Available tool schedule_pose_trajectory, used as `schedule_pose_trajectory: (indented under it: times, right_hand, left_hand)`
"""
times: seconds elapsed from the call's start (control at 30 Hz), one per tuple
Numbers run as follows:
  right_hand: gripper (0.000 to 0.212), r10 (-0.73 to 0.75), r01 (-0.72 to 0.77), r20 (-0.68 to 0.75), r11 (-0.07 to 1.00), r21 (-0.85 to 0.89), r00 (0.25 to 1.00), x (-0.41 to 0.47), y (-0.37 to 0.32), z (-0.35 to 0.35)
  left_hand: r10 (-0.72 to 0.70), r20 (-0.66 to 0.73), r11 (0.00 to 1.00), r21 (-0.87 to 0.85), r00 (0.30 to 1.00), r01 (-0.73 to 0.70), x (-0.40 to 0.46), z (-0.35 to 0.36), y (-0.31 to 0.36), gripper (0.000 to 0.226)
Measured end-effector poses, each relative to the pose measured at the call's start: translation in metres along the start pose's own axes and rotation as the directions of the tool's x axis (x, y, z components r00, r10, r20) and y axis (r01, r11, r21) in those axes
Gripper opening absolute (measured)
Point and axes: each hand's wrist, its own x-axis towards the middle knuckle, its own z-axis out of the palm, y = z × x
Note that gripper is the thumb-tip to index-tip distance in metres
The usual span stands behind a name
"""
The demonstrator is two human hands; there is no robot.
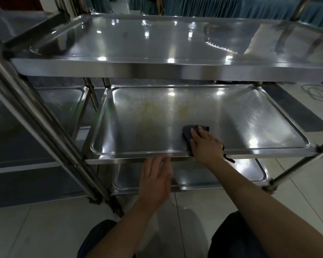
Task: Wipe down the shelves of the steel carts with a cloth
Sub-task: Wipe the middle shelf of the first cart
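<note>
A steel cart with three shelves stands in front of me. Its middle shelf (231, 116) is a shallow tray with faint yellowish smears near its centre. My right hand (205, 144) presses a dark cloth (189, 131) flat onto that shelf near its front rim, fingers straight. My left hand (155, 181) hovers just below the middle shelf's front edge, over the bottom shelf (250, 170), fingers relaxed and holding nothing. The top shelf (138, 41) is shiny with light reflections.
A second steel cart (63, 105) stands close on the left, its upright posts (50, 127) side by side with this cart's posts. A coiled cable (319, 92) lies on the tiled floor at right. My knees (237, 237) show at the bottom.
</note>
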Motion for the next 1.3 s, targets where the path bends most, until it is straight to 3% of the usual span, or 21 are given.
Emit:
schedule_pose_trajectory:
  times: [0.4,0.63,0.83,0.97,1.13,1.3]
  right_hand:
    - [0.054,-0.031,0.028,0.077,0.999,0.041,0.997,0.059,-0.023,-0.002]
    - [0.056,0.035,-0.043,0.113,0.996,0.072,0.993,0.126,-0.022,-0.006]
    - [0.055,-0.038,0.031,0.107,0.997,0.065,0.994,0.143,-0.051,0.0]
    - [0.056,-0.031,0.023,0.128,0.998,0.062,0.991,0.134,-0.057,-0.003]
    - [0.055,-0.079,0.074,0.078,0.995,0.065,0.994,0.076,-0.058,-0.002]
    - [0.053,-0.131,0.13,0.047,0.991,0.036,0.99,0.02,-0.051,0.0]
  left_hand:
    - [0.024,-0.103,0.995,0.096,0.994,-0.014,0.001,0.014,-0.028,0.039]
    - [0.049,-0.08,0.995,0.094,0.996,-0.042,0.0,0.007,-0.026,0.042]
    - [0.048,-0.116,0.994,0.107,0.992,-0.036,0.002,0.009,-0.025,0.042]
    - [0.053,-0.09,0.989,0.144,0.995,-0.039,0.002,0.008,-0.026,0.043]
    - [0.015,0.033,0.999,0.048,0.999,-0.016,0.006,-0.007,-0.021,0.05]
    - [0.105,0.021,0.994,-0.032,0.994,-0.104,0.006,-0.042,-0.039,0.048]
